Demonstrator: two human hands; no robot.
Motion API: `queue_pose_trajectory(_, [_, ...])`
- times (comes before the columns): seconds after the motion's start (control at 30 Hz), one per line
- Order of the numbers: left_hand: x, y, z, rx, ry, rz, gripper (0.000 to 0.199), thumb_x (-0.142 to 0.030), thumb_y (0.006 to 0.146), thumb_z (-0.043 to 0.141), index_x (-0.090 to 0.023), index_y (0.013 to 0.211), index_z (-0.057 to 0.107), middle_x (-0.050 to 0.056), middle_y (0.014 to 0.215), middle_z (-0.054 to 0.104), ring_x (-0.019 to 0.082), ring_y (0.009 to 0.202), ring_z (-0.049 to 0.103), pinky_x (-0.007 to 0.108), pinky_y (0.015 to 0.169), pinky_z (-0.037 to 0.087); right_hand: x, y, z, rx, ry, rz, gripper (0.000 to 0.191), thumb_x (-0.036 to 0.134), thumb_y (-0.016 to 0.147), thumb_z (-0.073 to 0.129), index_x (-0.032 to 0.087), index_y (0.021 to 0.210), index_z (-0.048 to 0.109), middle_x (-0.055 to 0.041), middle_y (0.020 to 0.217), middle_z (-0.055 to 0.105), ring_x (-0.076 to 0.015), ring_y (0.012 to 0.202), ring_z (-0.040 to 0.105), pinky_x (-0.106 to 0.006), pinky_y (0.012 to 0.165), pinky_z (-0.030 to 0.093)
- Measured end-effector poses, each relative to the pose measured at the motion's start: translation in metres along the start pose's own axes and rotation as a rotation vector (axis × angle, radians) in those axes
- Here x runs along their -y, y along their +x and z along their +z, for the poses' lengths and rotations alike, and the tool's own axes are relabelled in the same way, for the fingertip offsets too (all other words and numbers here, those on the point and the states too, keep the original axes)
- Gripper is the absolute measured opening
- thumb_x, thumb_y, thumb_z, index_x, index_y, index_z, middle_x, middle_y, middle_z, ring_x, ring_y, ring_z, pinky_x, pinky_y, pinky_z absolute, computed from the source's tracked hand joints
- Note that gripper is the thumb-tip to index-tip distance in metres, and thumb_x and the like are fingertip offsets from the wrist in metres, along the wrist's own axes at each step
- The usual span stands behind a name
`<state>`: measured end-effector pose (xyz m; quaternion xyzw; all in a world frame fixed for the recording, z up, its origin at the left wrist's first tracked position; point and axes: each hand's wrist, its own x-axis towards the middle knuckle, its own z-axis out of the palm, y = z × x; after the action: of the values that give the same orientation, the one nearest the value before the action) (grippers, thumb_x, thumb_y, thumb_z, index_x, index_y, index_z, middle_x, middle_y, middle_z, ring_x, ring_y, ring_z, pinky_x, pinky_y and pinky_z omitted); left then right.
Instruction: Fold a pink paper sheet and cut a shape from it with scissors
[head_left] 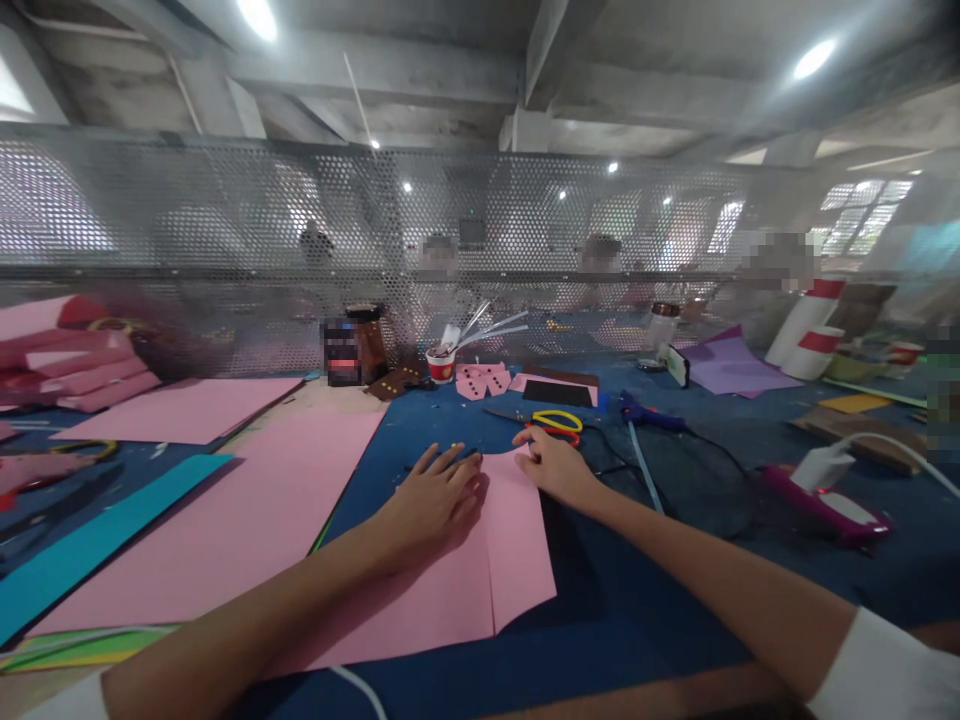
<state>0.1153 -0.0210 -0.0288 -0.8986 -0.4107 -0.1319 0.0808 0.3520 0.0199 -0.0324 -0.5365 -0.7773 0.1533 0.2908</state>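
Note:
A pink sheet (pixel 450 590) with a crease near its right side lies on the blue table in front of me. My left hand (pixel 442 495) rests flat on its upper part, fingers spread and pointing away. At the sheet's upper right edge is my right hand (pixel 551 468), its fingers bent, with thumb and index finger apart at the paper's edge. Just beyond it lie scissors with yellow and red handles (pixel 556 422). A blue glue gun (pixel 651 412) lies to the right of them.
Large pink sheets (pixel 262 520) and a teal strip (pixel 112 535) cover the left. A paper cup (pixel 441 366) stands ahead, before a perforated screen (pixel 480 220). At right lie a purple power strip (pixel 821 505) with a cable and purple paper (pixel 731 362).

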Motion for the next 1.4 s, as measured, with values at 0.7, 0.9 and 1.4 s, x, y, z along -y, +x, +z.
queue_pose_trajectory(0.7, [-0.009,-0.007,-0.016,0.115,0.066,0.001,0.049,-0.048,0.098,0.036,-0.024,0.139,0.047,0.003,0.149,0.044,0.029,0.141,0.030,0.053,0.116,0.010,-0.003,-0.006,-0.002,0.074,0.061,-0.077,0.026,0.014,0.076,0.052,0.024,0.096,0.065,0.0060,0.061,0.058,-0.0110,0.059,0.052,-0.022,0.054,0.028])
queue_pose_trajectory(0.9, [-0.004,-0.009,-0.011,0.102,0.053,-0.004,0.051,-0.051,0.098,0.033,-0.026,0.141,0.044,0.001,0.150,0.042,0.029,0.142,0.027,0.052,0.116,0.008,-0.001,-0.007,-0.007,0.085,0.095,-0.070,0.019,0.020,0.080,0.054,0.022,0.095,0.065,0.0047,0.063,0.059,-0.0112,0.059,0.052,-0.022,0.053,0.029])
queue_pose_trajectory(1.4, [-0.006,-0.008,-0.016,0.115,0.071,0.043,0.053,-0.052,0.099,0.031,-0.024,0.142,0.043,0.004,0.149,0.044,0.031,0.140,0.032,0.053,0.114,0.012,-0.008,0.002,-0.004,0.010,0.136,-0.057,0.016,0.024,0.083,0.053,0.022,0.091,0.067,0.0004,0.078,0.069,-0.0143,0.070,0.061,-0.024,0.063,0.040])
